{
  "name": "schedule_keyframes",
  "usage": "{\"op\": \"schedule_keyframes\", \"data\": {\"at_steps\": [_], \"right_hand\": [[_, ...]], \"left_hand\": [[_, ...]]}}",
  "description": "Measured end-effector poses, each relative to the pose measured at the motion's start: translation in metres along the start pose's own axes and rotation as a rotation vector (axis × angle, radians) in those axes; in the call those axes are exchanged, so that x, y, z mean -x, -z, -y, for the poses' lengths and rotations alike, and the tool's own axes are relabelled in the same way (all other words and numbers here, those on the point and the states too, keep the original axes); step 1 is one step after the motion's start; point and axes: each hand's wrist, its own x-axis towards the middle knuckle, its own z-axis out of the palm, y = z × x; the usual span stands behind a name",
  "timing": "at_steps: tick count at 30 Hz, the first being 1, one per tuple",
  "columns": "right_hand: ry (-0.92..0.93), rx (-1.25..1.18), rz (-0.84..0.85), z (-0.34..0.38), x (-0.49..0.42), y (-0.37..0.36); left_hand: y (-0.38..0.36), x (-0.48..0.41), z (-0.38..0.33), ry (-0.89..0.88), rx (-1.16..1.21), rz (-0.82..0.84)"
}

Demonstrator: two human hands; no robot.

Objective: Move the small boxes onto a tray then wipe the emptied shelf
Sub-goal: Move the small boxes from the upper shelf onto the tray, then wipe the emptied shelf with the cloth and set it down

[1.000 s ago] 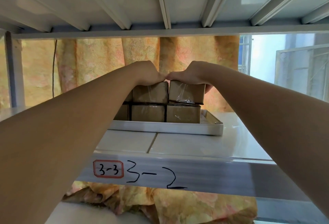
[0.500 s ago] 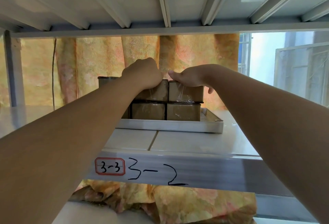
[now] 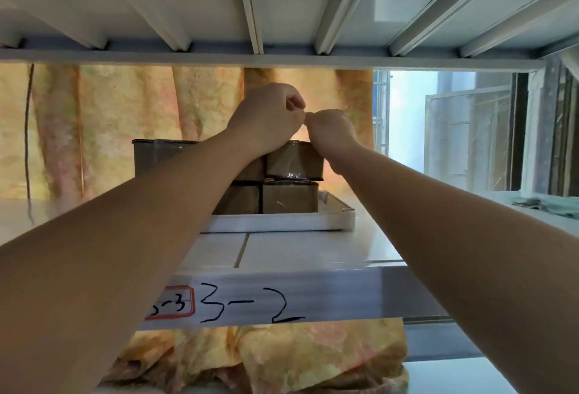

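Overhead, ribbed shelf underside; white shelf bears tray; left hand, right hand clenched, empty.

Light: daylight from the window at right, overexposed
Shade: forearms dim
Edges: wide-angle bending
Focus: slightly soft

A tray sits toward the back of the shelf, at 12 o'clock from the camera, with small boxes stacked in it two high. Both hands hover over the top layer, the left hand at 11 o'clock and the right hand at 1 o'clock, knuckles touching. A curtain hangs behind the stack. A cloth lies far off at 3 o'clock.
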Motion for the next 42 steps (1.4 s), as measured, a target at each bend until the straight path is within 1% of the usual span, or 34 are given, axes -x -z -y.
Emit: {"op": "schedule_keyframes", "data": {"at_steps": [2,4,7,9,12,18,21,23,26,28,31,34,37,39,41,42], "right_hand": [[0.165,0.217,-0.070,-0.011,0.006,0.012],[0.271,0.404,-0.096,-0.021,0.013,0.024],[0.310,0.538,-0.127,-0.034,0.020,0.039],[0.285,0.580,-0.122,-0.039,0.023,0.050],[0.236,0.648,-0.088,-0.048,0.030,0.066],[0.196,0.814,0.071,-0.073,0.033,0.106],[0.116,0.791,0.099,-0.103,0.022,0.134],[0.049,0.792,0.150,-0.126,0.012,0.155],[-0.011,0.854,0.235,-0.159,-0.001,0.193],[-0.063,0.872,0.236,-0.178,-0.011,0.221],[-0.139,0.936,0.235,-0.203,-0.021,0.258],[-0.173,1.028,0.242,-0.224,-0.025,0.280],[-0.232,1.010,0.315,-0.236,-0.029,0.288],[-0.306,0.951,0.360,-0.237,-0.029,0.290],[-0.342,0.943,0.356,-0.237,-0.030,0.291],[-0.325,0.975,0.347,-0.237,-0.031,0.291]], "left_hand": [[-0.008,0.001,-0.008,-0.089,-0.080,0.049],[-0.017,0.005,-0.017,-0.166,-0.205,0.086],[-0.030,0.009,-0.031,-0.228,-0.315,0.082],[-0.038,0.012,-0.041,-0.233,-0.348,0.099],[-0.046,0.016,-0.056,-0.206,-0.332,0.165],[-0.073,0.018,-0.095,-0.269,-0.381,0.351],[-0.099,0.019,-0.116,-0.267,-0.418,0.404],[-0.117,0.017,-0.129,-0.241,-0.413,0.439],[-0.143,0.010,-0.145,-0.225,-0.336,0.531],[-0.158,0.003,-0.152,-0.212,-0.302,0.585],[-0.172,-0.009,-0.159,-0.171,-0.280,0.590],[-0.182,-0.014,-0.162,-0.148,-0.202,0.529],[-0.191,-0.013,-0.156,-0.138,-0.206,0.483],[-0.192,-0.011,-0.149,-0.108,-0.213,0.498],[-0.191,-0.010,-0.144,-0.066,-0.203,0.519],[-0.191,-0.009,-0.142,-0.054,-0.194,0.523]]}}
